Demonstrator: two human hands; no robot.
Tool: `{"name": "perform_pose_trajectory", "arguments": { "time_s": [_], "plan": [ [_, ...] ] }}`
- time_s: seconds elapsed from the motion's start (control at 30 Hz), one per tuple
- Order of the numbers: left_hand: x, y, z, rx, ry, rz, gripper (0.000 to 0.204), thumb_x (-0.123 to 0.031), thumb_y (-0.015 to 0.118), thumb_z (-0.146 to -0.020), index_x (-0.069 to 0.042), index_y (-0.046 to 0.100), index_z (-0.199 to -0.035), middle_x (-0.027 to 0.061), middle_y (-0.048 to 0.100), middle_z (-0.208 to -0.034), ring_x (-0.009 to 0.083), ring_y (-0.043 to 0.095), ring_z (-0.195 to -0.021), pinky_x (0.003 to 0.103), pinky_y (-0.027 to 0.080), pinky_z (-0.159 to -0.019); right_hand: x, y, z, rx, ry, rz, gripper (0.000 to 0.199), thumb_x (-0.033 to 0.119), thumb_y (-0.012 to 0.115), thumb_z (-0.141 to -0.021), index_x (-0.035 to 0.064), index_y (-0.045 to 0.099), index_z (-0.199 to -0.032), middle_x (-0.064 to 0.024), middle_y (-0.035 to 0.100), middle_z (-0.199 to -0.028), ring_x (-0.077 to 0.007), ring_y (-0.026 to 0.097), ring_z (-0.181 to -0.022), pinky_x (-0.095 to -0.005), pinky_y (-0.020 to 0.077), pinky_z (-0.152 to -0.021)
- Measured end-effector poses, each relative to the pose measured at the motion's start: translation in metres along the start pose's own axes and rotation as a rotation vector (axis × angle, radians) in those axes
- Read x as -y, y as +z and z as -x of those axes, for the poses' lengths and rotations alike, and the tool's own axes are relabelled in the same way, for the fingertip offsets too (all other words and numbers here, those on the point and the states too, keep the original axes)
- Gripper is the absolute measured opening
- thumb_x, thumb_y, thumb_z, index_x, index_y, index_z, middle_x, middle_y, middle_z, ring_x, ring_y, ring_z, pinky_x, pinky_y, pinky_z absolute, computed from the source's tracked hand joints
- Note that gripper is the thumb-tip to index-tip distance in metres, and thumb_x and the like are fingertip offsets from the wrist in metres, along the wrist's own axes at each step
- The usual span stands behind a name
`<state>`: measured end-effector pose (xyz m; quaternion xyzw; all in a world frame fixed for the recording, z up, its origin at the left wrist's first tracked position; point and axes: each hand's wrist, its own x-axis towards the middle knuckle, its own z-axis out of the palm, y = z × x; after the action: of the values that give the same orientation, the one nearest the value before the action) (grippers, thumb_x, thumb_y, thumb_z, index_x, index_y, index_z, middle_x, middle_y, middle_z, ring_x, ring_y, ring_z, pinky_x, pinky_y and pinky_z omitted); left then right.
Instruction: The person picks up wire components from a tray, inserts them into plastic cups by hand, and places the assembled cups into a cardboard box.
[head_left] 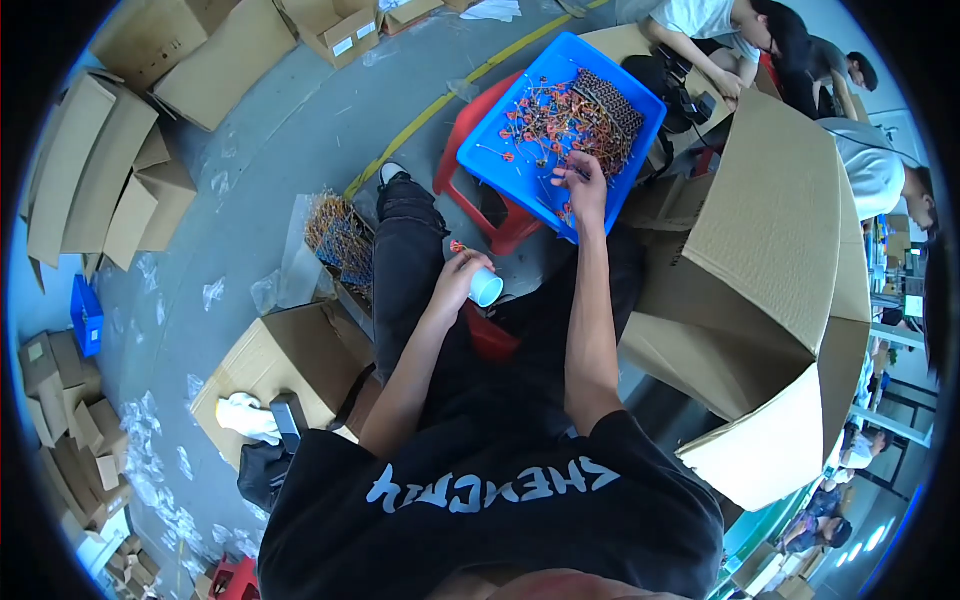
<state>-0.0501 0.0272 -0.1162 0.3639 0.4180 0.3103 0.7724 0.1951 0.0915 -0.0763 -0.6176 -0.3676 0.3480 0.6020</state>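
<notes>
head view: seated person looking down, blue bin (500, 150) as landmark
blue bin: rests on red stool (470, 130) in front of knees, within arm's reach
small parts: orange-headed pins (560, 115) heaped in bin, darker bundle at its far side
right hand (583, 185): at bin's near edge, fingers curled down pinching at pins; whether it has one, cannot tell
left hand (462, 275): below bin, over lap, wrapped around white cup (487, 287), mouth tipped toward bin, probably to receive pins
cardboard box (770, 290): open, right of bin

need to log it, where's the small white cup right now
In the head view, the small white cup is in the left hand at centre, over the lap, just below the blue bin.
</notes>
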Motion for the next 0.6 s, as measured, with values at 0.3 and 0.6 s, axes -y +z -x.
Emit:
{"name": "perform_pose_trajectory", "arguments": {
  "time_s": [0.3, 0.6],
  "plan": [
    [-0.028, 0.009, 0.009, 0.134, 0.064, 0.204, 0.015, -0.017, 0.053, -0.090, -0.003, 0.057, -0.093, 0.0072, 0.061, -0.090, 0.0165, 0.061, -0.085, 0.029, 0.048, -0.078, 0.044, -0.019, 0.072, 0.062, 0.089, -0.280, 0.029, -0.005, 0.045, -0.091, -0.0048, 0.047, -0.120, -0.0187, 0.054, -0.116, -0.0271, 0.063, -0.099, -0.0348, 0.0537, -0.083],
    [-0.042, 0.021, 0.023, 0.377, 0.101, 0.091, 0.016, -0.018, 0.054, -0.089, -0.003, 0.056, -0.093, 0.0073, 0.061, -0.088, 0.0157, 0.061, -0.081, 0.029, 0.048, -0.074, 0.013, -0.033, 0.019, 0.227, 0.208, 0.249, 0.029, 0.011, 0.055, -0.093, 0.0005, 0.053, -0.120, -0.0134, 0.063, -0.105, -0.0236, 0.063, -0.098, -0.0323, 0.0505, -0.083]
  ]
}}
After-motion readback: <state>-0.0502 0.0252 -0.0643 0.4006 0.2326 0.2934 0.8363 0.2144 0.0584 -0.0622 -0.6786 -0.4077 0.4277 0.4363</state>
